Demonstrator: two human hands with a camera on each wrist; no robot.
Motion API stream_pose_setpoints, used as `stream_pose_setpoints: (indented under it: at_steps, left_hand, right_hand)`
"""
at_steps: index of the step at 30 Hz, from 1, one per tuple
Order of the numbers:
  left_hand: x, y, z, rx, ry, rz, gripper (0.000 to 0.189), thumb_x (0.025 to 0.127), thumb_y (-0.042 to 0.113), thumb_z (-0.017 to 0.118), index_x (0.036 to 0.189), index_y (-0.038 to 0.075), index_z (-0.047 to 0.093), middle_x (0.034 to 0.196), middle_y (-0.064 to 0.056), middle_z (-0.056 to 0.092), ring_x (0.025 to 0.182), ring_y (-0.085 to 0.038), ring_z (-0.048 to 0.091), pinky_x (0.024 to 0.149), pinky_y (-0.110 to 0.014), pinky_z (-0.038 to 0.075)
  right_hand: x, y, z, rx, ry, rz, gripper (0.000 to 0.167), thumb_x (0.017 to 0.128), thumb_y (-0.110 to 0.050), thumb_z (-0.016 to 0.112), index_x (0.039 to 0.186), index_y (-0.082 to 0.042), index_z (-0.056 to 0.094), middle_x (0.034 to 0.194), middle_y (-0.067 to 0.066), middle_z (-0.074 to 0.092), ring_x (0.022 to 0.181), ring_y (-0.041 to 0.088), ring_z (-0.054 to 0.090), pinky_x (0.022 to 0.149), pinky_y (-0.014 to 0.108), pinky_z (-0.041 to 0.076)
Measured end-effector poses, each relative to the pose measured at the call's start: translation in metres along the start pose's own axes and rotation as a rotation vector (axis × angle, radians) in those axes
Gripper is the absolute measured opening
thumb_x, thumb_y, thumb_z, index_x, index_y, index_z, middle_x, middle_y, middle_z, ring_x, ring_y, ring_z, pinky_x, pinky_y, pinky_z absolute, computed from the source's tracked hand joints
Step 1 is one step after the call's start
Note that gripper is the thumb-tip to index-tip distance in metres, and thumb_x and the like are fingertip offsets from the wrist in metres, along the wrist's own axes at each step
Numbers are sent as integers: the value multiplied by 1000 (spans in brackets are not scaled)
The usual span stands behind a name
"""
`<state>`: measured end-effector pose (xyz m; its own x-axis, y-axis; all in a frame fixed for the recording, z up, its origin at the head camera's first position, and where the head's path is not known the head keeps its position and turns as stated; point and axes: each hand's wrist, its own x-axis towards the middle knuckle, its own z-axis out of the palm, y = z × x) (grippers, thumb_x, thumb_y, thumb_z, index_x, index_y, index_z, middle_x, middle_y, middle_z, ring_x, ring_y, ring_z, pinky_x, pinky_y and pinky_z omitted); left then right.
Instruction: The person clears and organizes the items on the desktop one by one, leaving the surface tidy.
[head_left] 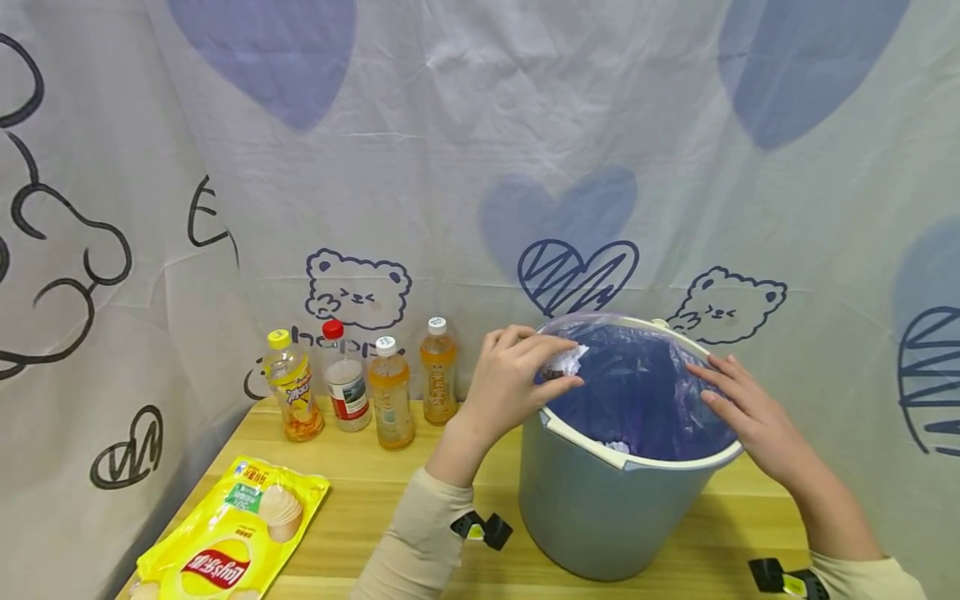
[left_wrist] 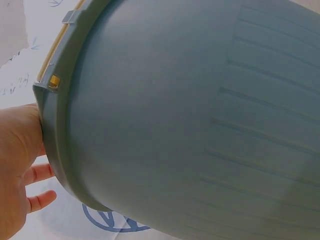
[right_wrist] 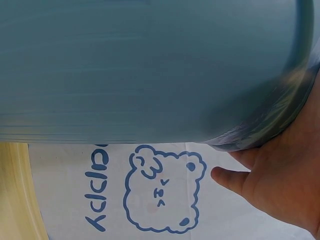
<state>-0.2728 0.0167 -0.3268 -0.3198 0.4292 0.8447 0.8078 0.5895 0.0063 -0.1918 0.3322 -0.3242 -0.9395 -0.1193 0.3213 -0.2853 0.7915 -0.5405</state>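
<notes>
A grey-blue trash bin (head_left: 600,508) with a pale rim and a thin purple bag liner (head_left: 686,396) stands upright on the table. Over the bin's left rim, my left hand (head_left: 506,375) pinches a crumpled white piece of paper (head_left: 570,360) between thumb and fingers. In the left wrist view the paper is hidden behind the bin's rim. My right hand (head_left: 757,417) rests with extended fingers at the right rim, against the liner. Another crumpled white paper (head_left: 617,447) shows inside the bin near its front rim.
Several drink bottles stand at the back left, among them a yellow-capped bottle (head_left: 296,387) and a red-capped bottle (head_left: 345,379). A yellow chip bag (head_left: 240,525) lies on the wooden table (head_left: 360,517) at front left. A printed cloth (head_left: 435,217) hangs behind.
</notes>
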Motion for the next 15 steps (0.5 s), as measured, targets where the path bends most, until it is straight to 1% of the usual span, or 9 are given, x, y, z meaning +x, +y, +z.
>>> stream_pose_setpoints:
  at_steps: [6, 15]
  left_hand:
    - [0, 1, -1, 14, -1, 4, 40, 82, 48, 73, 115, 25, 71, 112, 9, 73, 104, -15, 59, 89, -37, 43]
    - [0, 2, 0, 12, 37, 18, 38, 80, 45, 76, 111, 24, 72, 109, 9, 73, 101, -14, 60, 87, -36, 44]
  right_hand:
    - [0, -1, 0, -3, -6, 2, 48, 103, -28, 41, 147, -8, 43, 158, 27, 21, 149, 48, -1, 103, 80, 5]
    - [0, 0, 0, -1, -14, 3, 48, 103, -28, 41, 146, -8, 43, 158, 28, 21, 149, 48, -2, 103, 80, 5]
